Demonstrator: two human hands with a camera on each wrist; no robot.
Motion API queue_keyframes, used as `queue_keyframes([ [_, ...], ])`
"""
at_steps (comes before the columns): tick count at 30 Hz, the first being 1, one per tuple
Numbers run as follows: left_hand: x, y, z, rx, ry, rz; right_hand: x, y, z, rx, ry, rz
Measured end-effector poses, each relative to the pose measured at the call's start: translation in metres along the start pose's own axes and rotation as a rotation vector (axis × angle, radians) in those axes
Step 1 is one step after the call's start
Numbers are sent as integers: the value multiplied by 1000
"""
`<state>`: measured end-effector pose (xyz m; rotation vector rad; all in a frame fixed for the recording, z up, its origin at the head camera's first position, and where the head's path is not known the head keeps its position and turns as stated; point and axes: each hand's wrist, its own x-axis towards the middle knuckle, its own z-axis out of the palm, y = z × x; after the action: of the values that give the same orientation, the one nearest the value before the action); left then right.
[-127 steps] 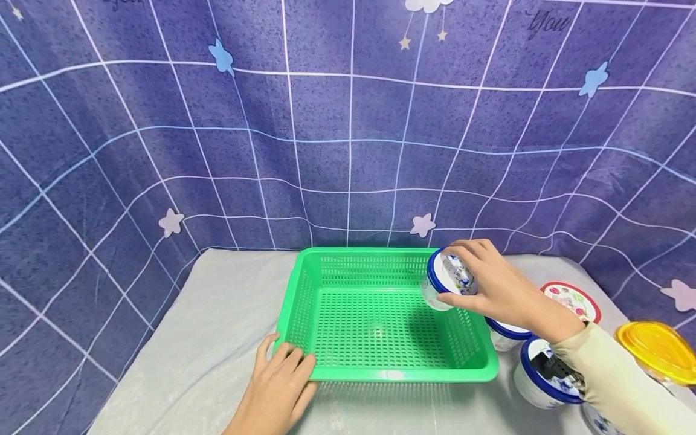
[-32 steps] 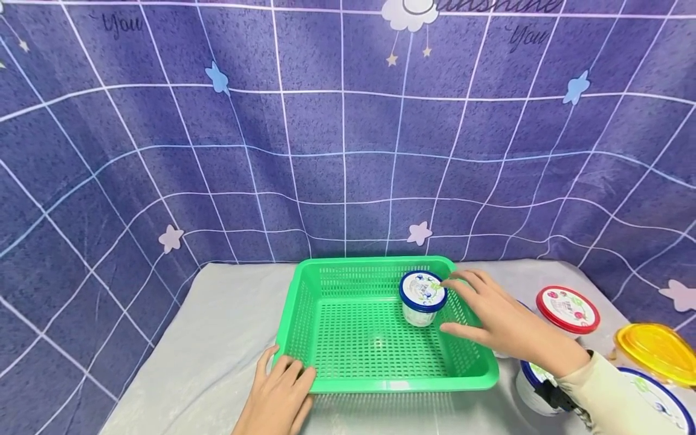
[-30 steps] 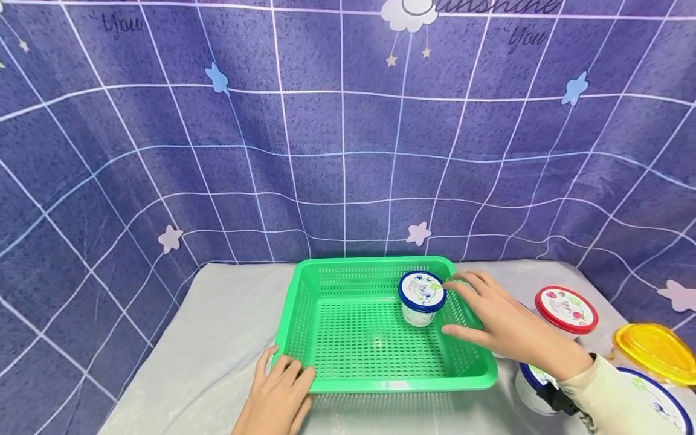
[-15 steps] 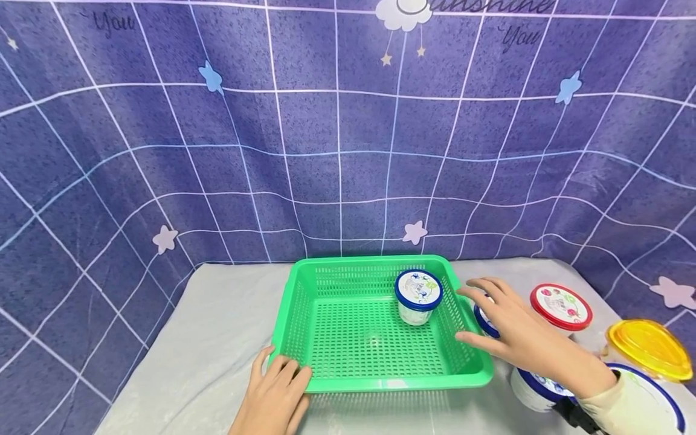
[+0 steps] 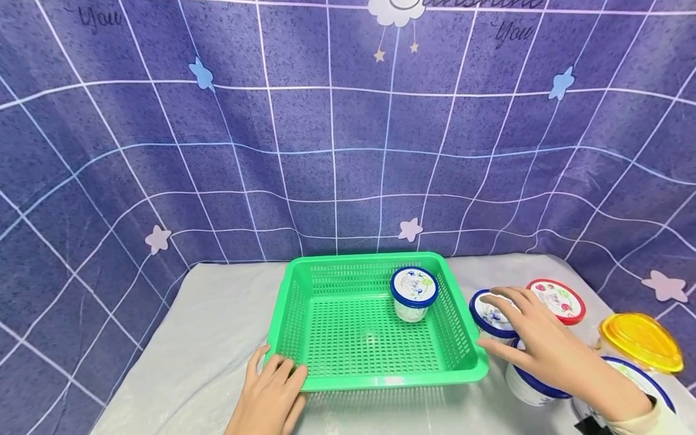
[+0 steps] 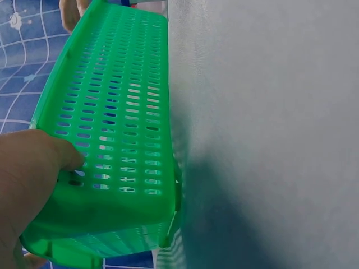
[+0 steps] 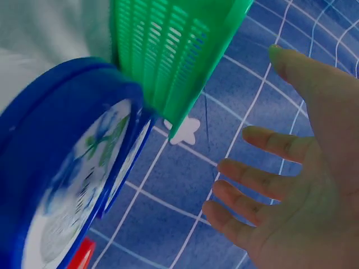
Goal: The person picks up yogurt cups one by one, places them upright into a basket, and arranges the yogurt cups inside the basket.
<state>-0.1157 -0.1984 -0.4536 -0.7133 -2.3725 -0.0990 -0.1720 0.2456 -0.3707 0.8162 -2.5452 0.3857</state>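
Observation:
My left hand [image 5: 269, 393] grips the front left corner of a green plastic basket [image 5: 380, 381]. In the left wrist view, the thumb presses the basket's slotted outer wall [image 6: 120, 117]. Inside the basket, toward the back right, one small tub [image 5: 414, 287] with a blue-rimmed printed lid stands upright. My right hand [image 5: 549, 350] is spread, with nothing between fingers and thumb, over several lidded tubs right of the basket. Its fingertips overlap a blue-lidded tub [image 5: 489, 313] in the head view; contact cannot be told. The right wrist view shows the fingers apart from the nearest blue lid [image 7: 73, 185].
Right of the basket stand another blue-lidded tub [image 5: 530, 386], a larger blue-rimmed one [image 5: 641, 377] partly under my forearm, a red-lidded tub [image 5: 557, 300] and a yellow-lidded container [image 5: 641, 341]. A purple-blue curtain [image 5: 348, 151] hangs behind the pale tabletop [image 5: 206, 338].
My right hand has set the blue-lidded tub down in the basket, let go of it, and moved right over the other tubs. My left hand has stayed on the basket corner.

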Motion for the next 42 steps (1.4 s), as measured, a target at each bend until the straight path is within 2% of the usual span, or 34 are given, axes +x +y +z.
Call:
queue_keyframes([
  [6, -1, 0, -2, -5, -11, -11, -16, 5, -1, 25, 1, 96],
  [17, 0, 0, -2, -13, 4, -16, -40, 14, 0, -33, -23, 154],
  [22, -1, 1, -2, -16, -1, -12, -50, 14, 1, -59, -47, 214],
  [28, 0, 1, -1, -27, 25, 2, -59, 17, 3, -89, -55, 227],
  [36, -1, 1, 0, -30, 28, 5, -70, 23, 9, -102, -202, 316],
  [42, -1, 0, 1, -33, 41, 10, -72, 26, 13, -83, -257, 356],
])
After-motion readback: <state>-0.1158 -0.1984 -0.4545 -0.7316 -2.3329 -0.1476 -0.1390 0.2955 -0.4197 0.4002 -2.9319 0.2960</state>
